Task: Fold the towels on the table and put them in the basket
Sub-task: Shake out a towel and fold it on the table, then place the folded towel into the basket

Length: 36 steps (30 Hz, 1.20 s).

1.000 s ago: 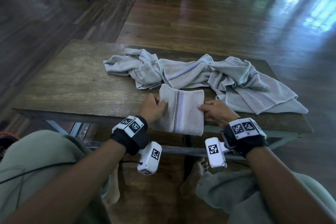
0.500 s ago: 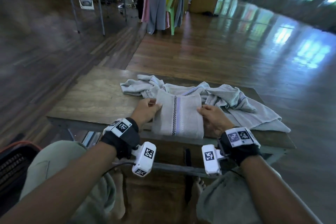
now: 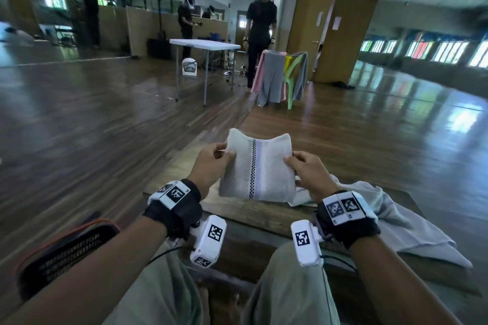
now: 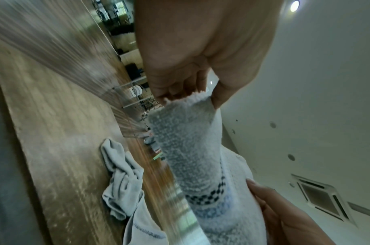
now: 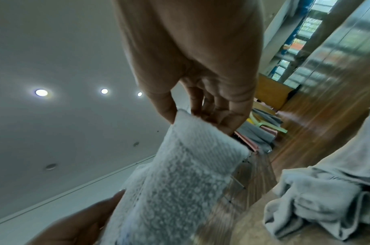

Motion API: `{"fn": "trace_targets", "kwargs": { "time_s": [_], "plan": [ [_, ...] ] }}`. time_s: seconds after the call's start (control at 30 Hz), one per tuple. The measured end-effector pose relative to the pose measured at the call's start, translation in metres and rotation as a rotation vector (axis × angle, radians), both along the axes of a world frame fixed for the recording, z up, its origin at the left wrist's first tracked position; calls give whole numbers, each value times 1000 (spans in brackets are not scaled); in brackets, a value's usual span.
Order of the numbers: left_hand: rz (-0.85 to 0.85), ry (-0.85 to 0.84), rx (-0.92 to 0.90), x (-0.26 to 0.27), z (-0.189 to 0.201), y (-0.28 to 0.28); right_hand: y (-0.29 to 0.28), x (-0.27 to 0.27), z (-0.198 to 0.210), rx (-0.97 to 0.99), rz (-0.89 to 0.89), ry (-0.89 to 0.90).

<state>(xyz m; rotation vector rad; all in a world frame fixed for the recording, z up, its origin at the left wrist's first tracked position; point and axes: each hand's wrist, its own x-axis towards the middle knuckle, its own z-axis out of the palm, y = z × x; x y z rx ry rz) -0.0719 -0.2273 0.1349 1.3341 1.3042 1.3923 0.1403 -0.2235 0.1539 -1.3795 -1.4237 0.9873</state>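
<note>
i pinch the folded towel (image 3: pixel 257 166) with my left hand (image 3: pixel 211 163) and right hand (image 3: pixel 306 171); soft, light, floppy, best held by its side edges.

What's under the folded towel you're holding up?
Under the folded towel is the wooden table, with unfolded towels beside it. The tabletop right behind it is hidden.

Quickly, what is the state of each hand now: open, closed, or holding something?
Left hand: closed, pinching the left edge of the folded towel.
Right hand: closed, pinching the right edge of the same towel.
</note>
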Motion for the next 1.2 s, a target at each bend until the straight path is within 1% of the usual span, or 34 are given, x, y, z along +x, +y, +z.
{"fn": "trace_targets", "kwargs": {
  "time_s": [0.13,0.23,0.4,0.57,0.73,0.87,0.97,1.03,1.1,1.2],
  "plan": [
    [120,-10,6,-35,3,-10,8,-34,6,12,123,40],
    [216,-21,-9,-66,-2,-23,16,-68,2,4,232,51],
    [409,-21,-15,-120,-15,-56,29,-137,-16,-59,423,44],
    [585,-39,-70,-175,-39,-99,29,-213,-41,-145,641,28],
    [740,-63,-141,-219,-63,-124,23,-273,-64,-196,752,7],
    [791,-87,-178,-248,-86,-135,23,-317,-87,-235,777,-17],
    [807,-124,-246,-268,-108,-134,29,-345,-109,-280,800,-87],
    [829,-151,-308,-282,-131,-128,37,-365,-131,-330,809,-134],
    [848,-184,-383,-295,-159,-118,46,-385,-159,-381,819,-203],
    [894,-243,-511,-315,-209,-101,58,-417,-211,-456,811,-293]
  ]
}}
